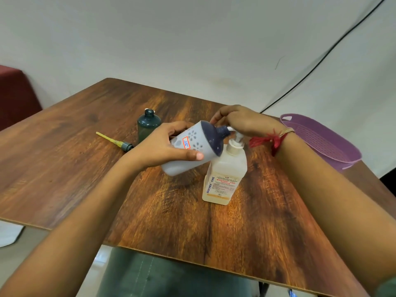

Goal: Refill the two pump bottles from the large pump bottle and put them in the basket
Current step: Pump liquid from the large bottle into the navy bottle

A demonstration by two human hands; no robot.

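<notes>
Bright, soft, even light leaves only faint shadows on the bench (pixel 64 168). A warm sheen marks its middle. Wide-angle distortion bends the edges; the near corners blur.

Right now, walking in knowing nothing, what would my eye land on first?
At the middle of the table, the left hand grips a pale bottle tilted with its dark neck at the spout of the large pump bottle, while the right hand sits over that pump's head. Behind, to the left, an open dark bottle stands with a loose pump lying beside it, and a purple basket sits at the right edge.
</notes>
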